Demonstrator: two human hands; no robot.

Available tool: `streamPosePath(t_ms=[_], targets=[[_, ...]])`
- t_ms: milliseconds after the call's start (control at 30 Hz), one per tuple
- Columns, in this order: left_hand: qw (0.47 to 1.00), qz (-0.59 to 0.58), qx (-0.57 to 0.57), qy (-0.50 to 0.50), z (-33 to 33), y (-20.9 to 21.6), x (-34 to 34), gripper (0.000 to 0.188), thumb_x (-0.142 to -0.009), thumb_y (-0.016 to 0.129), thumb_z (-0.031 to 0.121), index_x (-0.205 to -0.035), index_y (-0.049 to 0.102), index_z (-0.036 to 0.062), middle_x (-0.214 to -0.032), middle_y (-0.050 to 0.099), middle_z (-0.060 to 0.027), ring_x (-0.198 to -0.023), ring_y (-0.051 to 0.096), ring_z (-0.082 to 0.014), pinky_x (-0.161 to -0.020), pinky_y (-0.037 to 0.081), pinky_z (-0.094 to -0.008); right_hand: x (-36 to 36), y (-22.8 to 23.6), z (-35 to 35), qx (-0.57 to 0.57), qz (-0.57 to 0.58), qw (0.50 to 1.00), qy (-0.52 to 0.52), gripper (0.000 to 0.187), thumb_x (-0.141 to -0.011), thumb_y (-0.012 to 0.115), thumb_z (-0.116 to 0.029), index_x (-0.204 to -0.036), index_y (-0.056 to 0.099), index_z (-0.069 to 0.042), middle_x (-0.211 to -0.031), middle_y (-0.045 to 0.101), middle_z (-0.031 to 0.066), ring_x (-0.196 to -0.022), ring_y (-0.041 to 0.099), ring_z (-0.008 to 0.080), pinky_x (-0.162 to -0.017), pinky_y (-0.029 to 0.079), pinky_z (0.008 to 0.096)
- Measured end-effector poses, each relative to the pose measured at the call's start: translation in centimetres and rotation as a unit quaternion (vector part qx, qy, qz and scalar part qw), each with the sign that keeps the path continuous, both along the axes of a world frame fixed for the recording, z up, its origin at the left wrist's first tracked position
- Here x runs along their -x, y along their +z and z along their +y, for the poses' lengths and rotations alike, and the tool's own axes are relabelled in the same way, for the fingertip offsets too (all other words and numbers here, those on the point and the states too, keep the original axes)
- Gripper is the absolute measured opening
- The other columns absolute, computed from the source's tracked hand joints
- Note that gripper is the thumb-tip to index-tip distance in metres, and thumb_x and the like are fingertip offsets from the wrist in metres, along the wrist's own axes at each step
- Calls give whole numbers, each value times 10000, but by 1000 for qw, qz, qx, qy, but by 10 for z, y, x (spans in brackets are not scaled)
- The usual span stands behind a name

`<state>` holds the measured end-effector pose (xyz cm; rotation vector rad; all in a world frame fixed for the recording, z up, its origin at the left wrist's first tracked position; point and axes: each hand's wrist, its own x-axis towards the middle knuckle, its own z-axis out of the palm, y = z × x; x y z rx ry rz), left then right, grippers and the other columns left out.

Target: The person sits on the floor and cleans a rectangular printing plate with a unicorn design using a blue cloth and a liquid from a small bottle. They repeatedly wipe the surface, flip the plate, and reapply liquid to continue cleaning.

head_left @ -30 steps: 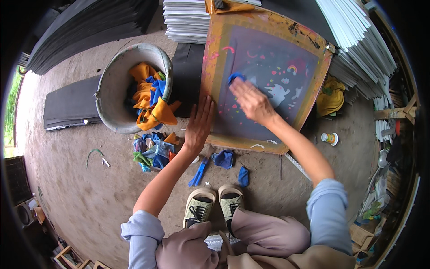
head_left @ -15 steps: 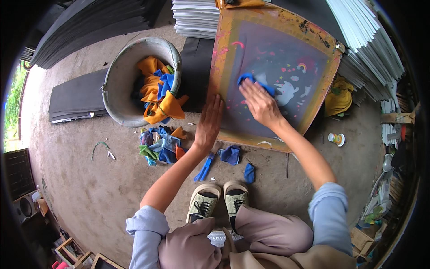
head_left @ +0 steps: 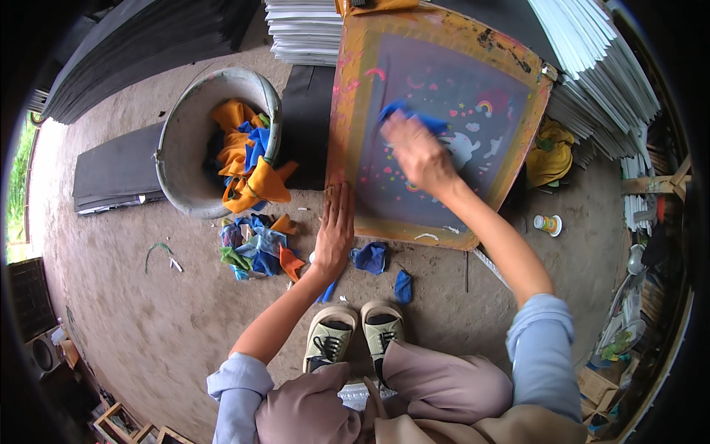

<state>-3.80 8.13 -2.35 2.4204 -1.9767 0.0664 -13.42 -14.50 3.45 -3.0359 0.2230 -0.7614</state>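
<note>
My right hand (head_left: 420, 155), blurred by motion, presses a blue cloth (head_left: 429, 123) against the mesh of a screen printing frame (head_left: 403, 231). The mesh bears small coloured figures such as stars, hearts and a rainbow. My left hand (head_left: 336, 231) rests with its fingers stretched out on the frame's near left edge. Below that hand, partly hidden by the wrist, lies a blue strip-like thing (head_left: 330, 291). Two blue rags, one larger (head_left: 370, 257) and one smaller (head_left: 402, 286), lie on the floor near the frame.
A grey bucket (head_left: 180, 159) holds orange and blue cloths. Beside it lies a pile of mixed rags (head_left: 255, 248). Stacks of black sheets (head_left: 148, 52) and white sheets (head_left: 307, 33) stand behind. Right of the frame are a yellow cloth (head_left: 549, 154) and a small cup (head_left: 548, 225).
My right hand has wiped the blue cloth a little farther away across the mesh. My left hand has slid nearer along the frame's left edge. The view has shifted slightly.
</note>
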Motion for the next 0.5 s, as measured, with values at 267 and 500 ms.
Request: streamPosePath(t_ms=[267,500], targets=[[998,58,12,-6,12,-6,3,641,-803,452,51,-1386,239,-111,-1476,206,-230,-1380,222,-331,-1128,228,-399,9,-9,10,-26,10,999,20,385,-848,530,-74,-1230,566,-35,-1262,558,143,-1217,501,236,-1052,373,381],[996,87,17,-4,15,-8,6,644,-815,461,70,-1391,234,-107,-1484,190,-225,-1387,202,-327,-1126,231,-409,21,-7,12,-29,20,999,-4,363,-845,531,-86,-1200,591,-43,-1253,571,121,-1226,495,226,-1060,362,385]])
